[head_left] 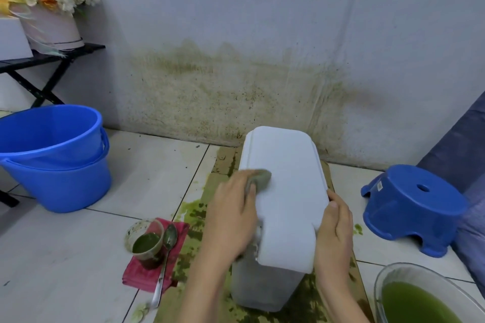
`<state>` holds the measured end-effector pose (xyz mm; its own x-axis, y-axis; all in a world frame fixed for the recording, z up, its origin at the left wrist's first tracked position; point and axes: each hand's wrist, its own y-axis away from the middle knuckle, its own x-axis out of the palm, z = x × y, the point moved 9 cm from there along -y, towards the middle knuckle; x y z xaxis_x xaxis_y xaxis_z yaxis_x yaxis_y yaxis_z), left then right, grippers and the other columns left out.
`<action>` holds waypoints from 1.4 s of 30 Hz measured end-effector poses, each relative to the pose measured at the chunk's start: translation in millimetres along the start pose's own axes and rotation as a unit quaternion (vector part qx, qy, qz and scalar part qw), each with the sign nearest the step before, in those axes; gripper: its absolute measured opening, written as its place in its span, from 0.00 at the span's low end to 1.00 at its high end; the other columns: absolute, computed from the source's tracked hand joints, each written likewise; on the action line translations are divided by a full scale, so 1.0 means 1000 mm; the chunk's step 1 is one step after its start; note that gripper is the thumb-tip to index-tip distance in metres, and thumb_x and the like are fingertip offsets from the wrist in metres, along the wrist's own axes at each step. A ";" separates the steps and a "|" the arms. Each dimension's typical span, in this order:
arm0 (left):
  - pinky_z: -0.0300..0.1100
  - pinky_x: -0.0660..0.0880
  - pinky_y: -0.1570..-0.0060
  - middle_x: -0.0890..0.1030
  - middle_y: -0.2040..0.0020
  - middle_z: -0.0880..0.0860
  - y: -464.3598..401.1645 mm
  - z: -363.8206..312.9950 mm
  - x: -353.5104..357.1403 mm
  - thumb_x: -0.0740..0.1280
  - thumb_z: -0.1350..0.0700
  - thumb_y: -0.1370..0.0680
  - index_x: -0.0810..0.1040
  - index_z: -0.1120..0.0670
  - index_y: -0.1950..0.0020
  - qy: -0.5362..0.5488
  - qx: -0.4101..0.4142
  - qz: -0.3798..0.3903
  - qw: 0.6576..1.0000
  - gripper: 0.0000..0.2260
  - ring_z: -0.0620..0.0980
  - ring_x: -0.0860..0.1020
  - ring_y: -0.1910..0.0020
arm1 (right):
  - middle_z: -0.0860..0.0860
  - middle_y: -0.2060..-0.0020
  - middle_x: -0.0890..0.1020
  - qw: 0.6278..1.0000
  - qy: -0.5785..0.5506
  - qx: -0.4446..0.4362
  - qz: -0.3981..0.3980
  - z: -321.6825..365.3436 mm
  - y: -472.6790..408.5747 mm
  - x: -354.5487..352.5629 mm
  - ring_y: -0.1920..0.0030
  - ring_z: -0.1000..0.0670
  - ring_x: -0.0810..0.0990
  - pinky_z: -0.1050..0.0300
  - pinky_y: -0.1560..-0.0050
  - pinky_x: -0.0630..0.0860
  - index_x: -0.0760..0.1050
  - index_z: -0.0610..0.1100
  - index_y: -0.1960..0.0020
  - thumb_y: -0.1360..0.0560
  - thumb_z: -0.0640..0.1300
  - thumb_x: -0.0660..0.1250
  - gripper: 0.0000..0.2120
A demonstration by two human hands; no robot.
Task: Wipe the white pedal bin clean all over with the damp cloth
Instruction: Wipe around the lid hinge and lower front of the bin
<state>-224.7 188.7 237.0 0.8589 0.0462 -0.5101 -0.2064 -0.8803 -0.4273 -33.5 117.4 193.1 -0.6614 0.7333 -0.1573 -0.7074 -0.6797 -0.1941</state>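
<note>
The white pedal bin (pixel 286 186) stands on a stained cardboard sheet (pixel 223 160) on the tiled floor, its lid closed and facing up. My left hand (pixel 231 217) grips a grey-green damp cloth (pixel 259 178) and presses it against the lid's left edge. My right hand (pixel 333 228) holds the lid's right side, thumb on top and fingers curled round the rim. The bin's lower body (pixel 259 288) shows between my forearms; the pedal is hidden.
Two nested blue buckets (pixel 55 157) stand at the left. A cup of green paste (pixel 148 244) and a spoon (pixel 165 257) lie on a red cloth (pixel 181 231). A blue stool (pixel 412 207) lies tipped at the right. A glass bowl of green liquid (pixel 420 299) sits bottom right.
</note>
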 end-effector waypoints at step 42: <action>0.36 0.49 0.26 0.55 0.27 0.32 0.112 0.095 0.082 0.41 0.33 0.23 0.52 0.25 0.32 0.235 -0.253 -0.256 0.903 0.18 0.36 0.48 0.25 | 0.55 0.47 0.76 0.999 -0.019 0.020 -0.029 0.003 -0.002 0.001 0.54 0.61 0.73 0.67 0.57 0.69 0.72 0.47 0.37 0.19 0.48 0.50 0.16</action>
<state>-222.4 138.6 76.1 0.9100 0.4066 0.0808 0.4117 -0.9092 -0.0616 -33.1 119.1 195.9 -0.6282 0.7702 -0.1099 -0.7531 -0.6375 -0.1628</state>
